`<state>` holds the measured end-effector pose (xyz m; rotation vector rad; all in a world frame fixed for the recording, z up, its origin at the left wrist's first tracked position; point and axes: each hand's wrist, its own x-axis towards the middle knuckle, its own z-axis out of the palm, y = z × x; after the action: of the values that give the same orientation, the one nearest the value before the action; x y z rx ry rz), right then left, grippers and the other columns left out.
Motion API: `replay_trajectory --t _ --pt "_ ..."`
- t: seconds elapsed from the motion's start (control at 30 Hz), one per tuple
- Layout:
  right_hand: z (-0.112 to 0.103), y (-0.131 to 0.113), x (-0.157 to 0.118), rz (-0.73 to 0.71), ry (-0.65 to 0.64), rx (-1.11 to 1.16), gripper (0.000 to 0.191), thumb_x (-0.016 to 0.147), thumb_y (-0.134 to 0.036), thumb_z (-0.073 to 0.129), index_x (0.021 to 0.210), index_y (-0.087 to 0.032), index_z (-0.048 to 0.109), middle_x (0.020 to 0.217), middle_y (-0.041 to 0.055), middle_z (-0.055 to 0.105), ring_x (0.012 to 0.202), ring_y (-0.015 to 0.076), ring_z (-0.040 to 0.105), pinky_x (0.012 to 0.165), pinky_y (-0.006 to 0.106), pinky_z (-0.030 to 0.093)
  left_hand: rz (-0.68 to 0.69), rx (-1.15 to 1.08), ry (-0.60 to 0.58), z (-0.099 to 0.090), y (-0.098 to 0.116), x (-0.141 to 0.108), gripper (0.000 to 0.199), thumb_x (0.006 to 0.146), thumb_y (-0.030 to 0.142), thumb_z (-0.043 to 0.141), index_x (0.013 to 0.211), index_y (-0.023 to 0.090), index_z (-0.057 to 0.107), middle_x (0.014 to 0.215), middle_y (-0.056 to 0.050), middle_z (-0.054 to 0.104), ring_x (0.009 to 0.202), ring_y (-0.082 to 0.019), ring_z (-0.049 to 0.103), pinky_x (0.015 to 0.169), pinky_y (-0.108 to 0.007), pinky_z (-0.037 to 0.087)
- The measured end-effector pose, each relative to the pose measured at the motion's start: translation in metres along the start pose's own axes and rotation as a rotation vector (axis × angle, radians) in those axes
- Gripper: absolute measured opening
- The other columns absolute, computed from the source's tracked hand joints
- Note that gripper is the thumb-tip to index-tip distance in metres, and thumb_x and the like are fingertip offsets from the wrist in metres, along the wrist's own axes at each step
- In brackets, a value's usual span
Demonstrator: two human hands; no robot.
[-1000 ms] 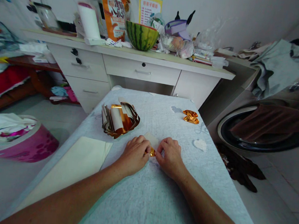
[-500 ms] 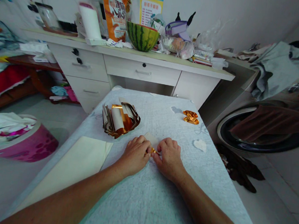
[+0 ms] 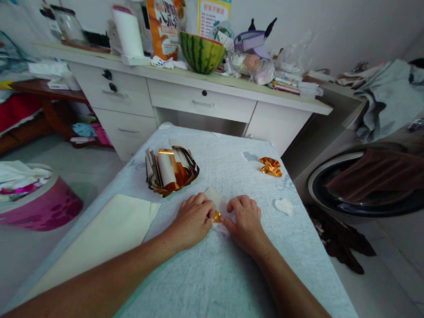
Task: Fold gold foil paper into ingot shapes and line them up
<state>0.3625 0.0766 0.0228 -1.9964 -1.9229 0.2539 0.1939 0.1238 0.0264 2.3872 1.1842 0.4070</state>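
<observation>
My left hand (image 3: 195, 219) is closed, its thumb and fingers pinching a small piece of gold foil (image 3: 217, 217) low over the table. On the other side of the foil, my right hand (image 3: 244, 222) has its thumb apart from its curled fingers. That thumb tip is at the foil's edge; whether it touches is hard to tell. A pale paper piece (image 3: 214, 196) lies just beyond both hands. Farther left sits a bundle of gold-and-white foil sheets (image 3: 167, 169), some curled. Two folded gold foil shapes (image 3: 270, 166) rest at the far right of the table.
A pale cloth covers the table (image 3: 201, 286). Large cream sheets (image 3: 117, 225) lie along its left side. Behind stands a white cabinet (image 3: 202, 101) with a watermelon half (image 3: 202, 53) on top. A pink bin (image 3: 55, 204) is at left, a washing machine (image 3: 373, 183) at right.
My right hand has drawn slightly right, away from my left hand, and its thumb and fingers have spread. More of the gold foil shows. My left hand stays in place.
</observation>
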Motion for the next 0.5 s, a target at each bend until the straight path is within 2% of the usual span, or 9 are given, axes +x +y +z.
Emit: replay_trajectory --t 0.3,0.5 --pt "-0.005 0.013 0.001 0.023 0.001 0.041 0.016 0.079 -0.026 0.063 0.093 -0.022 0.056 0.103 0.0066 0.054 0.095 0.0244 0.045 0.081 0.037 0.033 0.008 -0.033 0.003 -0.001 0.0 0.0 0.01 0.079 0.014 0.049 0.078 0.022 0.055 0.092 -0.003 0.053 0.09 -0.02 0.05 0.079 -0.034 0.037" --pt "-0.009 0.014 0.001 0.001 0.045 0.104 0.025 0.086 -0.032 0.054 0.108 -0.02 0.056 0.107 0.0087 0.054 0.098 0.025 0.046 0.085 0.039 0.034 0.04 -0.059 0.005 -0.001 -0.003 0.0 0.009 0.078 0.013 0.05 0.079 0.021 0.054 0.092 -0.003 0.054 0.09 -0.021 0.05 0.08 -0.034 0.037"
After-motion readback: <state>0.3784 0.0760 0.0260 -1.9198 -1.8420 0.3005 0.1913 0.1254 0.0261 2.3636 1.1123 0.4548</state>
